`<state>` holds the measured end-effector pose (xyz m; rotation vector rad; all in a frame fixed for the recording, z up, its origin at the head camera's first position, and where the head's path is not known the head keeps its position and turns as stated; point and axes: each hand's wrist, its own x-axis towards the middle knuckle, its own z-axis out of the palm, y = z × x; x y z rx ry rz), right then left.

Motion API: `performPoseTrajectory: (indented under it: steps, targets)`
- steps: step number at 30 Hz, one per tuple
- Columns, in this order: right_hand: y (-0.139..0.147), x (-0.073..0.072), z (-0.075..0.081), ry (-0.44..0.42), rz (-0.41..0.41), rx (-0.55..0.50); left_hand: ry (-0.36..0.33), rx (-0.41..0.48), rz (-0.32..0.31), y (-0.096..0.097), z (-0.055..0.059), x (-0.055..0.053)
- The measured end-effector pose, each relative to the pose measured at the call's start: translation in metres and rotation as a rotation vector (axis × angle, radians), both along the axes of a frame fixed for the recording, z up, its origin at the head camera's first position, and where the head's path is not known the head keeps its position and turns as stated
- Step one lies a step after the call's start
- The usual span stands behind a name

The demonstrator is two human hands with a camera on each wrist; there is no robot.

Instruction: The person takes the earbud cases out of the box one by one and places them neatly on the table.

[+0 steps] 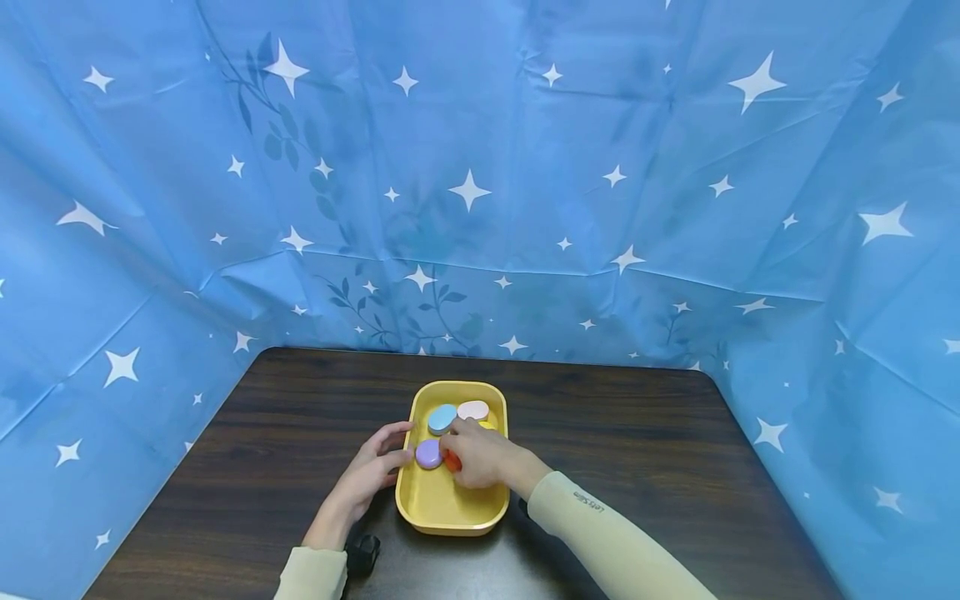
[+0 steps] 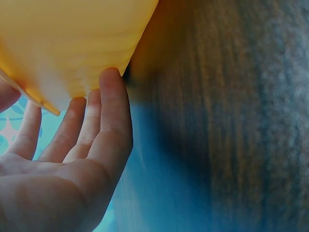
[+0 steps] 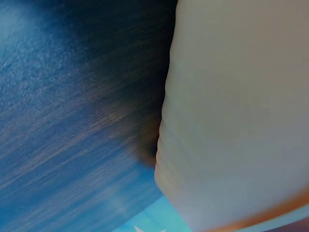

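Note:
A yellow rectangular tray stands on the table with several smooth, rounded pieces inside. My left hand holds its left side, thumb at the rim; in the left wrist view the fingers touch the outer wall. Reaching over the right rim, my right hand pinches a red-orange piece, partly hidden by the fingers. A purple piece lies just left of it. Farther back are a light-blue oval and a pale-pink oval; a yellow piece shows behind the right hand.
The dark wood-grain table ends at a blue curtain with white stars behind and on both sides. A black strapped device sits at the left wrist. Tray wall fills much of the right wrist view.

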<state>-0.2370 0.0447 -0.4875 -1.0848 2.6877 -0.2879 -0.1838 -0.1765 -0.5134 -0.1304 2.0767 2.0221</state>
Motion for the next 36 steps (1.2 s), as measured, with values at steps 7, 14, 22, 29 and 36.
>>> performPoseTrajectory:
  steps: [7,14,22,29,36]
  targets:
    - [-0.0007,0.0021,0.0001,0.011,0.016,0.021,0.002,-0.009,0.000,0.0003,0.0003,0.0006]
    - [-0.0018,0.0041,0.0010,0.015,0.004,0.043,0.005,-0.013,0.004,0.0007,-0.0002,0.0005]
    - [-0.0005,0.0031,-0.0004,0.010,-0.016,0.006,0.006,-0.012,0.000,0.0017,-0.0014,-0.0007]
    - [0.0016,0.0037,0.0023,0.030,-0.010,-0.018,0.012,-0.015,0.004,0.0019,-0.0023,-0.0010]
    - [0.0027,0.0070,0.0056,0.033,-0.024,-0.064,0.007,-0.008,0.018,0.0022,-0.0020,-0.0006]
